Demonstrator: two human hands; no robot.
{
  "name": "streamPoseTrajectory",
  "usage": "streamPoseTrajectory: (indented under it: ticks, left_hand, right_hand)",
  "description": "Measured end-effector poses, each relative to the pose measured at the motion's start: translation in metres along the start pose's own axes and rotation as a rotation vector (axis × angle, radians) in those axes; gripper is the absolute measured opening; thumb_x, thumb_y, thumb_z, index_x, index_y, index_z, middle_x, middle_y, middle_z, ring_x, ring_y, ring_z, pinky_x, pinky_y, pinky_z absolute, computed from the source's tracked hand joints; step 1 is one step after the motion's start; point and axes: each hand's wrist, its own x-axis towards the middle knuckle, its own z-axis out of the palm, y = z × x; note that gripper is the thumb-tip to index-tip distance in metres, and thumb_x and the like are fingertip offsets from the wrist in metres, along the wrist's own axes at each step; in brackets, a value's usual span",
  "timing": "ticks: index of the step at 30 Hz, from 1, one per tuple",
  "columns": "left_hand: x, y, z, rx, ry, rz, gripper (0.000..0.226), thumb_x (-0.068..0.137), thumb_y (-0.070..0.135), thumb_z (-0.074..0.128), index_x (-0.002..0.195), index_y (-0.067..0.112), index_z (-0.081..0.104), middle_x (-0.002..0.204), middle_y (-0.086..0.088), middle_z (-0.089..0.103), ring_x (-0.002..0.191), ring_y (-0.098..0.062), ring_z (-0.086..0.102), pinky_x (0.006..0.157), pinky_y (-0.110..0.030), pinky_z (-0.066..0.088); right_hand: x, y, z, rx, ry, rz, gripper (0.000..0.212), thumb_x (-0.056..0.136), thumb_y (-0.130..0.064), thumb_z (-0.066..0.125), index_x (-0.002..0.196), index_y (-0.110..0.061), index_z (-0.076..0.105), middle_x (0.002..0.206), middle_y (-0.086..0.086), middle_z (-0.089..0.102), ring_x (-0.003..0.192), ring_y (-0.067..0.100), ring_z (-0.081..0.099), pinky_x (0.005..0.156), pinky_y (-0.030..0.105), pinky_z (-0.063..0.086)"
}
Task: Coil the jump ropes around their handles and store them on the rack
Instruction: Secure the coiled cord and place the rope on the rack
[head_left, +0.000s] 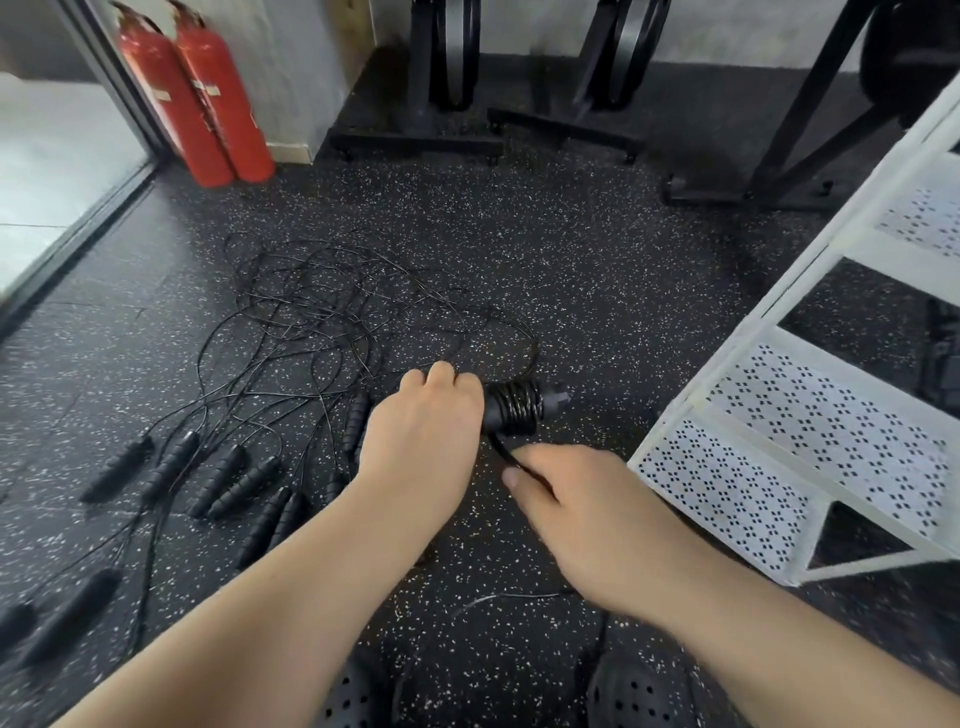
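My left hand (423, 426) grips a pair of black jump rope handles (514, 408) held level over the floor, with several turns of black rope wound round them. My right hand (587, 514) pinches the loose end of that rope (506, 452) just below the coil. Several more black handles (228, 480) lie on the floor to the left, their thin ropes (322, 312) tangled in a loose heap behind them. The white perforated rack (810, 431) stands at the right.
Two red fire extinguishers (202, 98) lean at the back left by a glass door. Black machine bases (415, 140) stand along the back wall. Speckled black rubber floor (597, 249) lies between. My dark shoes (639, 696) show at the bottom.
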Motion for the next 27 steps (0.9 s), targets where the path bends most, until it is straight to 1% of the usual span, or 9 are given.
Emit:
streamPoseTrajectory:
  ticks: [4, 7, 9, 12, 16, 19, 21, 23, 27]
  left_hand:
    - [-0.002, 0.001, 0.001, 0.021, 0.01, 0.111, 0.041, 0.093, 0.01, 0.069, 0.129, 0.02, 0.05, 0.121, -0.001, 0.05, 0.111, -0.025, 0.052, 0.069, -0.034, 0.044]
    - [-0.006, 0.01, 0.002, 0.009, 0.009, 0.239, 0.042, 0.094, 0.013, 0.069, 0.131, 0.023, 0.052, 0.121, 0.0, 0.05, 0.112, -0.025, 0.051, 0.074, -0.035, 0.047]
    - [-0.009, 0.014, 0.003, -0.044, 0.073, 0.357, 0.046, 0.086, 0.015, 0.08, 0.126, 0.024, 0.059, 0.115, 0.002, 0.054, 0.105, -0.023, 0.054, 0.073, -0.036, 0.051]
    - [-0.008, 0.013, 0.003, -0.163, 0.179, 0.486, 0.056, 0.063, 0.012, 0.094, 0.111, 0.02, 0.066, 0.103, 0.004, 0.061, 0.09, -0.023, 0.057, 0.065, -0.038, 0.056]
    - [-0.007, 0.015, -0.004, -0.278, 0.272, 0.642, 0.063, 0.064, 0.008, 0.094, 0.119, 0.015, 0.065, 0.112, 0.003, 0.063, 0.095, -0.025, 0.058, 0.074, -0.044, 0.058]
    - [-0.011, 0.018, -0.008, -0.438, 0.322, 0.608, 0.054, 0.075, 0.009, 0.083, 0.125, 0.013, 0.062, 0.117, 0.004, 0.061, 0.101, -0.023, 0.058, 0.079, -0.042, 0.055]
    - [-0.016, 0.018, -0.012, -0.575, 0.315, 0.531, 0.054, 0.077, 0.014, 0.077, 0.126, 0.017, 0.056, 0.118, 0.013, 0.054, 0.102, -0.017, 0.055, 0.079, -0.037, 0.052]
    - [-0.019, 0.02, -0.016, -0.676, 0.295, 0.434, 0.059, 0.076, 0.011, 0.081, 0.125, 0.021, 0.05, 0.115, 0.017, 0.05, 0.103, -0.01, 0.052, 0.081, -0.034, 0.05]
    - [-0.014, 0.027, -0.012, -0.774, 0.185, 0.13, 0.062, 0.086, 0.016, 0.082, 0.123, 0.036, 0.037, 0.118, 0.015, 0.053, 0.107, -0.006, 0.049, 0.09, -0.031, 0.048]
  right_hand:
    - [-0.013, -0.007, -0.037, -0.236, 0.069, -0.12, 0.02, 0.108, -0.044, 0.053, 0.1, -0.036, 0.07, 0.068, -0.012, 0.062, 0.053, 0.006, 0.055, 0.05, 0.019, 0.034]
    - [-0.004, 0.0, -0.059, -0.245, 0.173, -0.204, 0.015, 0.1, -0.051, 0.064, 0.105, -0.044, 0.077, 0.075, -0.025, 0.069, 0.069, -0.005, 0.063, 0.061, 0.015, 0.045]
    - [0.006, 0.012, -0.073, -0.155, 0.209, -0.202, 0.009, 0.092, -0.052, 0.075, 0.098, -0.046, 0.079, 0.081, -0.029, 0.073, 0.08, -0.007, 0.067, 0.075, 0.02, 0.054]
    - [0.016, 0.031, -0.091, 0.135, 0.125, -0.157, 0.009, 0.083, -0.037, 0.09, 0.088, -0.036, 0.082, 0.086, -0.019, 0.078, 0.084, 0.0, 0.073, 0.084, 0.027, 0.057]
    - [0.024, 0.048, -0.097, 0.369, 0.01, -0.146, 0.02, 0.075, -0.033, 0.09, 0.09, -0.022, 0.083, 0.091, -0.001, 0.081, 0.089, 0.016, 0.077, 0.087, 0.031, 0.061]
    - [0.026, 0.055, -0.095, 0.534, -0.017, -0.121, 0.022, 0.079, -0.031, 0.086, 0.092, -0.014, 0.081, 0.089, 0.009, 0.077, 0.079, 0.014, 0.072, 0.076, 0.025, 0.059]
    - [0.027, 0.054, -0.091, 0.715, -0.084, -0.048, 0.016, 0.088, -0.025, 0.079, 0.093, -0.01, 0.077, 0.084, 0.006, 0.073, 0.069, 0.01, 0.069, 0.062, 0.02, 0.056]
    - [0.03, 0.053, -0.081, 0.87, -0.148, 0.029, 0.015, 0.096, -0.027, 0.073, 0.089, -0.014, 0.077, 0.085, 0.002, 0.072, 0.071, 0.012, 0.068, 0.062, 0.025, 0.056]
    - [0.044, 0.058, -0.041, 0.936, 0.01, 0.166, 0.033, 0.107, -0.013, 0.059, 0.081, -0.021, 0.078, 0.075, 0.003, 0.064, 0.066, 0.014, 0.05, 0.062, 0.03, 0.044]
